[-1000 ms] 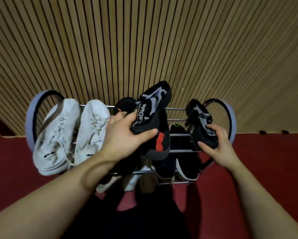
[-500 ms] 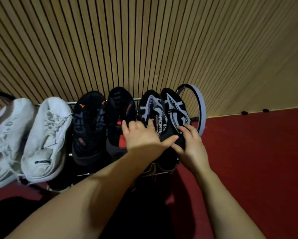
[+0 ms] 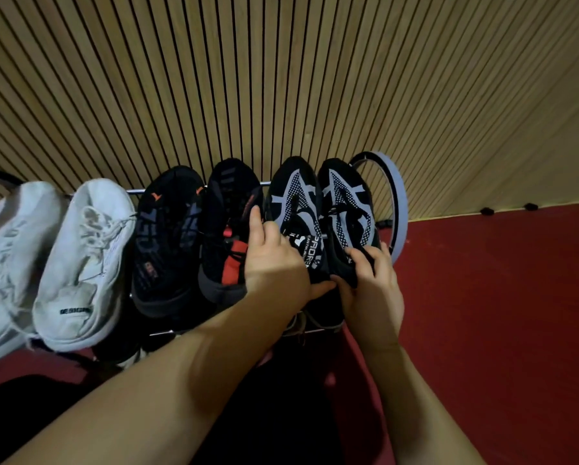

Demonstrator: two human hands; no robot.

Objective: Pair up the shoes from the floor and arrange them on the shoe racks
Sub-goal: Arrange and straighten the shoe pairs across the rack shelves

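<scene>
Three pairs of shoes lie side by side on the top tier of a metal shoe rack (image 3: 397, 199). At the right are two black-and-grey shoes: the left one (image 3: 293, 203) and the right one (image 3: 346, 206). My left hand (image 3: 274, 260) grips the heel end of the left black-and-grey shoe, with its index finger raised. My right hand (image 3: 372, 283) pinches the heel of the right one. A black-and-orange pair (image 3: 170, 236) (image 3: 229, 223) sits in the middle. Two white sneakers (image 3: 86, 260) (image 3: 2, 256) lie at the left.
A wall of vertical wooden slats (image 3: 281, 78) rises right behind the rack. Red floor (image 3: 499, 313) spreads to the right. More shoes show dimly on a lower tier (image 3: 130, 354) beneath my left forearm. Two small black objects (image 3: 486, 210) sit at the wall's base.
Both black-and-grey shoes went from being held above the rack to lying side by side on its top tier at the right end. My view swung to the right.
</scene>
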